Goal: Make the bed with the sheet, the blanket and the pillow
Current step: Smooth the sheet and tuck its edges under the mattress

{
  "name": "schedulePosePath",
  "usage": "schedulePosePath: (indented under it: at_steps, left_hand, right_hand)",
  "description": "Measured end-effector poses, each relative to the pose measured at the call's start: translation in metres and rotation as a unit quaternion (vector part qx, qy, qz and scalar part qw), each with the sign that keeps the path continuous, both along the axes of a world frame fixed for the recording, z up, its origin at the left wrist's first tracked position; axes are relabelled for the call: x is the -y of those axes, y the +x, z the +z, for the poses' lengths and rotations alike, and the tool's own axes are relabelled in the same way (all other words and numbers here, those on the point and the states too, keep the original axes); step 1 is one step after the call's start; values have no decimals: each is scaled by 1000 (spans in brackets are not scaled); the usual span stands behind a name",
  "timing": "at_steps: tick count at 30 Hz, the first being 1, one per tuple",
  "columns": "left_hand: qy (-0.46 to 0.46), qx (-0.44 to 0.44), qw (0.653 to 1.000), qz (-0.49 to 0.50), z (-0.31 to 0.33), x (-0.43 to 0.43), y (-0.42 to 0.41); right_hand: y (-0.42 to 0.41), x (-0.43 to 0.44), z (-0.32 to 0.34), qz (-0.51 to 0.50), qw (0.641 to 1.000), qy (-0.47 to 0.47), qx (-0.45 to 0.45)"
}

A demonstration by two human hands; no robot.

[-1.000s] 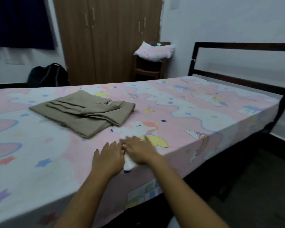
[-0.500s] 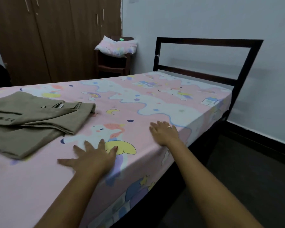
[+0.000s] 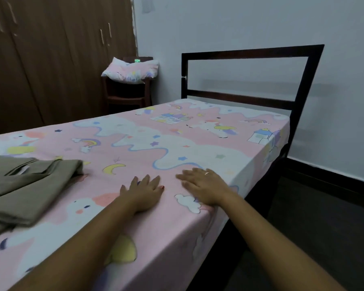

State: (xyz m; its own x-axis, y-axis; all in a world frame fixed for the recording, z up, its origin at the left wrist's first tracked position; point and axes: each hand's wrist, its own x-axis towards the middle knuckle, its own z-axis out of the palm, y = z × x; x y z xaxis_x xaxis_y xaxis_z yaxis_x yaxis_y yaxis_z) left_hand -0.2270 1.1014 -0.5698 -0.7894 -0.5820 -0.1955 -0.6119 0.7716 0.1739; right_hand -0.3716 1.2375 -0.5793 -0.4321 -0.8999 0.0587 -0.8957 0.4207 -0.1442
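Sheet [image 3: 177, 143] lies flat under the left hand [image 3: 144, 191] and right hand [image 3: 202, 185], both spread open, likely pressing out wrinkles.

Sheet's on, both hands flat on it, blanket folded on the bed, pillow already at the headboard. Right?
Not the pillow. The head view shows the pillow on the chair by the wardrobe, not at the headboard. The rest holds: left hand and right hand flat on the sheet, blanket folded.
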Motion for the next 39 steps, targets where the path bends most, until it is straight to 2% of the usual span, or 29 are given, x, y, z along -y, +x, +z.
schedulePosePath:
  at_steps: [4,6,8,10,12,13,17,19,21,24,26,28,29,31,33,34,36,37,39]
  left_hand:
    - [-34,-57,995,-69,-15,4,-27]
    - [-26,-67,994,-80,-18,10,-20]
    - [-10,-63,995,-80,-16,8,-15]
    - [-9,-80,995,-61,-17,16,-16]
    - [-72,-127,988,-55,-29,31,-16]
    - [-77,-133,987,-48,-37,38,-13]
    - [-34,-159,986,-40,-59,73,-15]
    - [-89,-183,978,-50,-66,81,-23]
    - [-124,-170,977,-29,-68,81,-30]
    - [-111,-171,976,78,-66,69,-37]
    - [-106,-172,971,131,-55,59,-49]
    - [-104,-166,970,143,-49,55,-67]
    - [-105,-161,970,148,-47,54,-74]
    - [-105,-160,967,171,-42,54,-86]
    - [-100,-159,958,218,-39,59,-93]
    - [-94,-159,952,242,-38,60,-95]
    - [-86,-154,945,276,-36,60,-98]
    - [-83,-145,942,290,-36,60,-99]
    - [-78,-131,937,315,-37,62,-103]
  right_hand:
    - [-86,-17,2,-98,995,15,14]
    - [-97,-10,11,-130,991,41,10]
    - [-74,14,18,-64,996,64,-7]
    - [-28,43,16,57,997,46,16]
    - [1,61,5,138,989,44,20]
    - [3,64,-1,144,989,20,-4]
    - [-49,78,-8,135,988,74,-14]
    - [-89,72,-6,110,991,79,-19]
    - [-138,60,-2,58,992,104,-31]
    - [-219,40,13,-21,988,148,-29]
    - [-261,31,20,-121,980,159,-14]
    - [-279,44,26,-202,969,137,-30]
    - [-273,61,27,-207,972,112,-28]
    - [-228,109,21,-121,991,63,-6]
    - [-160,163,14,24,999,-23,-5]
    - [-125,185,14,87,996,-30,-4]
    - [-76,224,17,184,982,14,40]
    - [-71,237,13,192,979,42,59]
    - [-87,253,-6,140,990,-3,19]
